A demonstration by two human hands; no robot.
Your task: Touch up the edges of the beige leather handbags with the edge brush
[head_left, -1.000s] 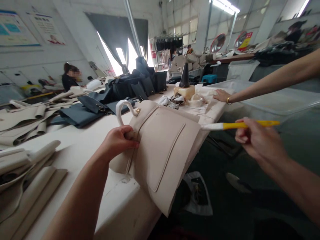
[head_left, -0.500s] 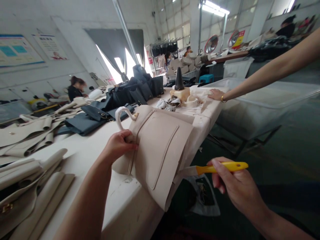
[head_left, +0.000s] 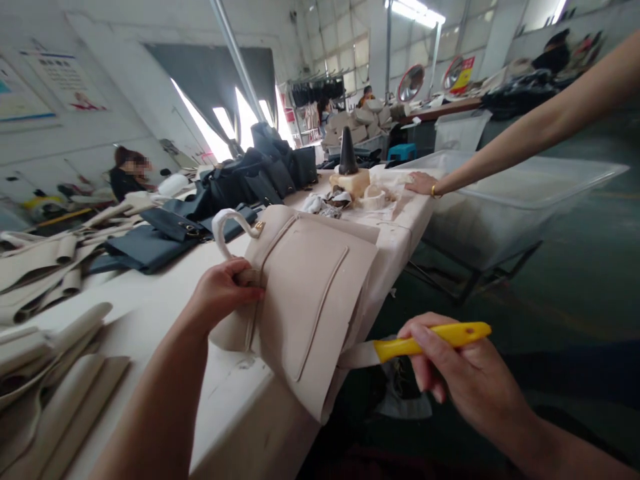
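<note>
A beige handbag [head_left: 305,280] lies tilted on the white table, its edge reaching past the table's side. My left hand [head_left: 225,293] is closed on the bag near its strap, thumb and fingers pinching the material. A white-wrapped handle [head_left: 220,230] arches up beside that hand. In my right hand [head_left: 445,360] I grip a brush [head_left: 425,341] with a yellow handle. Its pale end touches or lies just inside the bag's right edge, between the layers; the very tip is hidden.
Dark blue bags [head_left: 255,173] are heaped behind. Beige pieces [head_left: 65,400] lie at left. A yellowish container with a black cone [head_left: 348,152] stands near the far edge. Another person's hand [head_left: 421,183] rests on the table, beside a clear plastic bin [head_left: 525,173].
My right hand has moved the brush leftward and down, so its end now meets the bag's edge. The view has shifted slightly; my left hand keeps its hold.
</note>
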